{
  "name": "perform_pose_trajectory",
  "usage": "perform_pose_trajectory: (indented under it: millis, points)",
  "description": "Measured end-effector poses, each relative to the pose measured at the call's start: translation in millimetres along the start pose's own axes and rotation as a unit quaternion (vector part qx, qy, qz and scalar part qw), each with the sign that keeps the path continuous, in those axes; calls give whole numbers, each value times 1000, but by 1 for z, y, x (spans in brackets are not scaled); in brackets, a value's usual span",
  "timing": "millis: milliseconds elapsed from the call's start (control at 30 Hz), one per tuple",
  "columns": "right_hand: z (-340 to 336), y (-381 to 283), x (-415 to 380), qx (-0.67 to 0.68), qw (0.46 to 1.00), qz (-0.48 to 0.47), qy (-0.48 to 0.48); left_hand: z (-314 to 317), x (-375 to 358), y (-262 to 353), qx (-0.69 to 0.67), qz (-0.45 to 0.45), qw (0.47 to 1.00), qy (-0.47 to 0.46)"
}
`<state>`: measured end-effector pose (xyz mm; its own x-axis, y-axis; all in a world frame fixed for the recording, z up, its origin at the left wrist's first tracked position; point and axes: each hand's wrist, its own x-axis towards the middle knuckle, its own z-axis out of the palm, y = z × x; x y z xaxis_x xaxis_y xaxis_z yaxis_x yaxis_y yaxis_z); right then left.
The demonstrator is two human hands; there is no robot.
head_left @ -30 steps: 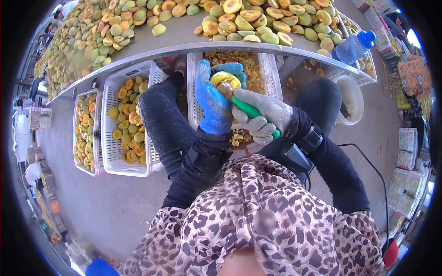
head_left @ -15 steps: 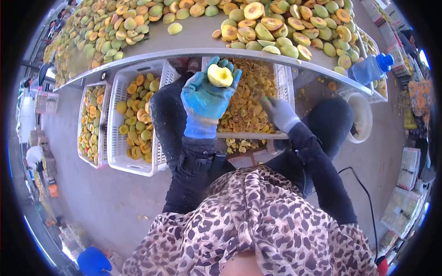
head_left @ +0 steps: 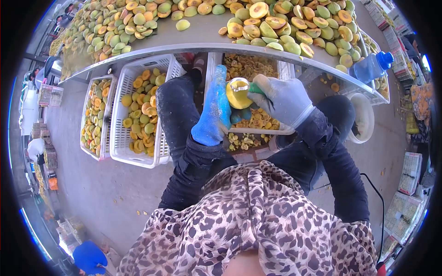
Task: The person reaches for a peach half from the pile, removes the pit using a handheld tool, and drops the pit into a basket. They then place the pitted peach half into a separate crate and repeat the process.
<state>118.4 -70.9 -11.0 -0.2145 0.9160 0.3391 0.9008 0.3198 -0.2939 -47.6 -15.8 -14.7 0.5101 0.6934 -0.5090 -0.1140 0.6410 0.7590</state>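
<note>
The left hand (head_left: pixel 212 110) gripped a peach half (head_left: pixel 238 93); the right hand (head_left: pixel 282 99), at three o'clock, clasped a green-handled tool (head_left: pixel 256 89) mid-pitting, with heaps on the table (head_left: pixel 198 34) unpitted.

I count three white crates (head_left: pixel 138 152) below my table (head_left: pixel 184 39), one bottle (head_left: pixel 370 66), one bucket (head_left: pixel 363 117).

Fruit-processing yard: long table (head_left: pixel 193 39) of halved fruit (head_left: pixel 276 23), white crates (head_left: pixel 120 138) below.
</note>
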Motion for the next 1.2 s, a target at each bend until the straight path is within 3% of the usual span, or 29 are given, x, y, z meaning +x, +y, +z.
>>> perform_pose_trajectory:
  millis: [133,200,367,433,467,500,533,567,600,633,700,767,833,867,900,967,1033,1067,1100,1133,1200]
  points:
    - [5,-5,-3,-41,999,4,-2,-8,-3,-8,14,46,998,-34]
    - [12,-14,-6,-106,993,54,0,-28,6,-24,141,154,974,-91]
    - [48,-33,-10,-136,987,83,10,-56,-1,-41,105,166,977,-87]
    - [58,-37,-11,-146,987,67,-7,-60,-10,-37,137,122,982,-32]
    - [60,-38,-10,-180,983,37,-27,-62,-21,-27,110,30,992,-47]
    - [69,-24,-9,-254,965,65,-17,-59,-24,-21,110,30,993,-42]
    - [76,-1,-8,-324,942,92,-9,-56,-27,-19,74,-123,982,-122]
    - [61,22,-3,-292,948,104,-71,-52,-33,-18,30,-272,941,-197]
    - [54,39,-3,-333,935,106,-59,-44,-45,-16,77,-179,971,-140]
    - [46,51,-1,-232,953,196,-13,-32,-52,-17,41,-31,996,-67]
    - [27,44,-2,-158,968,193,-21,-53,-39,-13,-55,-102,991,-70]
    - [18,25,-8,1,992,124,-8,-54,-32,-14,-30,-61,995,-68]
    - [21,0,-10,26,993,115,-20,-50,-31,-12,-36,-49,997,-48]
    - [21,-10,-9,55,993,101,-18,-49,-29,-18,80,98,991,-43]
    - [21,-17,-9,84,993,87,-14,-50,-33,-15,84,103,990,-42]
    - [25,-17,-9,99,989,111,12,-54,-38,2,56,118,988,80]
    - [36,-8,-11,109,984,133,41,-121,-28,26,-82,67,994,40]
    - [45,4,-19,84,980,178,27,-166,-21,19,210,241,915,247]
    - [55,16,-26,60,973,224,12,-195,-14,13,461,374,686,421]
    - [65,26,-36,60,973,221,15,-199,-11,19,460,378,684,422]
    - [89,39,-46,40,965,252,-51,-204,-3,36,709,338,438,438]
